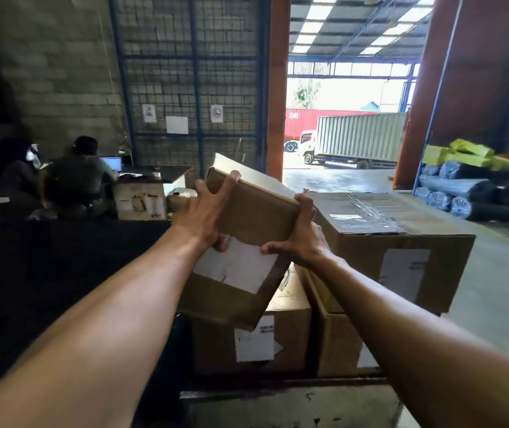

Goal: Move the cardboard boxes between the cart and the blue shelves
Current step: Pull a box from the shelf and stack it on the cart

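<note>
Single head-worn wide-angle view, at the person's eye level; faces forward and somewhat downward along both outstretched forearms; left hand [203, 211], right hand [304, 239] and held box [253, 211] lie close to the lens at frame centre; stacked boxes [395, 242] just beyond; open doorway [339, 125] far ahead; verticals lean at the margins.

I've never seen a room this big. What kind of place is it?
Probably a warehouse near its loading door: the held cardboard box above bigger stacked boxes, a box truck parked outside in daylight, and wrapped rolls piled by the wall.
</note>
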Action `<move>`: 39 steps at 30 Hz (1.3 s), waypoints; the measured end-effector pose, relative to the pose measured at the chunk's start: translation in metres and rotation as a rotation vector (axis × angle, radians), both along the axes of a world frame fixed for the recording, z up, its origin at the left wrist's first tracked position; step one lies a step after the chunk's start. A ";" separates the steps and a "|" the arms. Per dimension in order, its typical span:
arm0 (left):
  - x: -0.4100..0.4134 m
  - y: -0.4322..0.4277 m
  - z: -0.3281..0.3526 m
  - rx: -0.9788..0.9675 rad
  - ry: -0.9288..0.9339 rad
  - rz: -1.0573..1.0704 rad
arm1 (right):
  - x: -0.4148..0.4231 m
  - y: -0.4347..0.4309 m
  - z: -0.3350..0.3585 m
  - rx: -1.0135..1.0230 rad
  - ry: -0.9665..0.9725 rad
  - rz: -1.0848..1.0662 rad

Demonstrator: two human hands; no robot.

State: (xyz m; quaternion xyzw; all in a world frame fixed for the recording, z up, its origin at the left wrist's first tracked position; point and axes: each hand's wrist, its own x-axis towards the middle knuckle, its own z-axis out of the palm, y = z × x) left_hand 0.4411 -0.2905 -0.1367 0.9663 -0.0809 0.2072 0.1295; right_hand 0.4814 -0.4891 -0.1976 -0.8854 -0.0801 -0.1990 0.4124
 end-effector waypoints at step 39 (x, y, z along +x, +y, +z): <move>0.040 0.036 -0.017 -0.654 0.131 0.242 | 0.006 0.000 0.075 -0.320 -0.109 -0.044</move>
